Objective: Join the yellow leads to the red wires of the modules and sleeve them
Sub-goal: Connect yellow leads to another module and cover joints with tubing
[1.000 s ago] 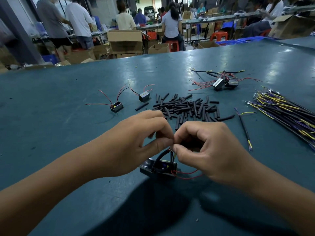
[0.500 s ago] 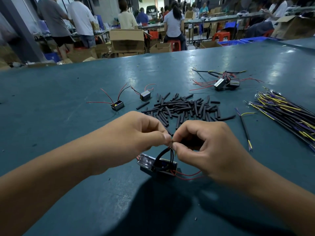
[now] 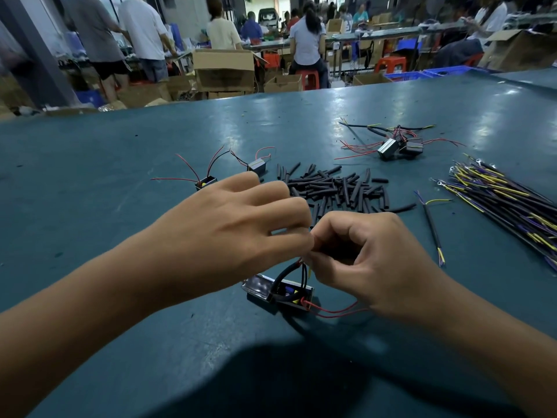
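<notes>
A small black module lies on the teal table just below my hands, with thin red wires trailing out to its right. A black sleeved lead arcs up from it into my fingertips. My left hand and my right hand meet above the module, and both pinch the wire joint between thumb and fingers. The joint itself is hidden by the fingers. A pile of black sleeve pieces lies just beyond my hands.
Two modules with bare red wires sit far left of the pile. A cluster of joined modules lies at the back right. A bundle of yellow-and-purple leads fills the right edge, one loose lead beside it. Beyond the table, people and cardboard boxes.
My left hand has rolled over and lifted, its fingers spreading above the pinch. The module has shifted slightly left. My right hand holds its place.
</notes>
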Available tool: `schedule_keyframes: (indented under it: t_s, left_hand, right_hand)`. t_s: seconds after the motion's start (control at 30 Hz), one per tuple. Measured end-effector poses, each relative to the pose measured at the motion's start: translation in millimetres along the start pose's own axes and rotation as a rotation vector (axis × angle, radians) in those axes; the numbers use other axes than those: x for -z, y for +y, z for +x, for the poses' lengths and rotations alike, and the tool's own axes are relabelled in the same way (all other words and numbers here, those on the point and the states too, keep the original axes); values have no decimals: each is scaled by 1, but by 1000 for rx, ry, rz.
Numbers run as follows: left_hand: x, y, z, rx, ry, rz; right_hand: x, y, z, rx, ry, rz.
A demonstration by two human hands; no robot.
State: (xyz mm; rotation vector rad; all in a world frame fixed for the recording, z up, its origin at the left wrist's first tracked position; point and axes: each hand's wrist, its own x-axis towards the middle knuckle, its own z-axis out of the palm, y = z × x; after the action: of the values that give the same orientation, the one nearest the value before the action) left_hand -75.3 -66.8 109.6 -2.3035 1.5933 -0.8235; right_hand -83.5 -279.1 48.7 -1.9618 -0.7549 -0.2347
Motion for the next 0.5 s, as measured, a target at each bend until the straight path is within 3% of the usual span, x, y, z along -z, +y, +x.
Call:
schedule_keyframes:
  t_s: [0.13, 0.23, 0.4, 0.5]
  left_hand:
    - [2, -3, 3, -49, -33, 34]
    - [-1, -1, 5, 30, -87, -58]
    - [-5, 9, 8, 512, -194, -663]
    - [-4, 9, 9, 710, -266, -888]
  right_hand:
    - [-1, -2, 0, 27, 6, -24]
    - [-2, -2, 0, 55, 32, -122]
    - [-2, -3, 0, 72, 58, -151]
    - [-3, -3, 0, 95, 75, -164]
